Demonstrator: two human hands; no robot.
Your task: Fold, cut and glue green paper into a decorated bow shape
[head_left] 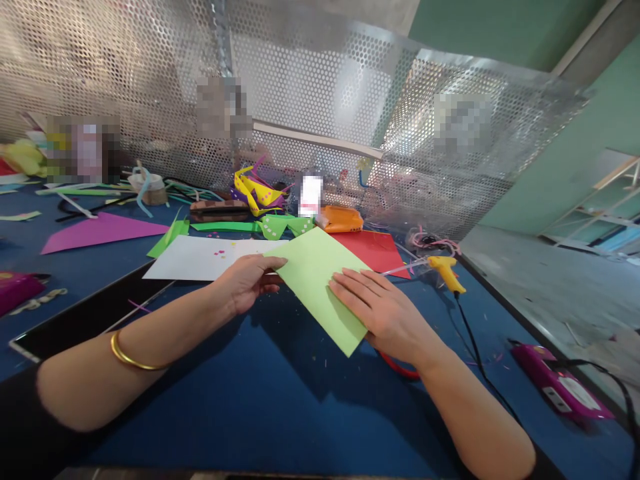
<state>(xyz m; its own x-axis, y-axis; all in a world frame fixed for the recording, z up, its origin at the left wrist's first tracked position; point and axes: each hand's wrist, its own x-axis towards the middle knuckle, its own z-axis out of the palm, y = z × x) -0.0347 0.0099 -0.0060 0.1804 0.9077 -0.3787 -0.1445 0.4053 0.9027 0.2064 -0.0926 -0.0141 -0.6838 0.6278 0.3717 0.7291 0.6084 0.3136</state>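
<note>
A light green sheet of paper (320,280) is raised above the blue table, its shadow falling below. My left hand (247,283) grips the sheet's left corner, thumb on top and fingers beneath. Across the right part of the paper lies my right hand (380,310), fingers extended over its upper face and thumb hidden. Under that hand, a red curved handle (397,367) shows only in part. Behind the sheet are a red sheet (375,248), a white sheet (187,258) with small coloured dots, and a green glasses-shaped cutout (280,226).
A yellow glue gun (447,272) lies at right, its cable trailing towards a purple power strip (557,383). At left are a purple sheet (105,231) and a dark flat panel (95,310). Yellow cutout glasses (257,192) and an orange case (341,219) stand near the perforated metal screen (310,73).
</note>
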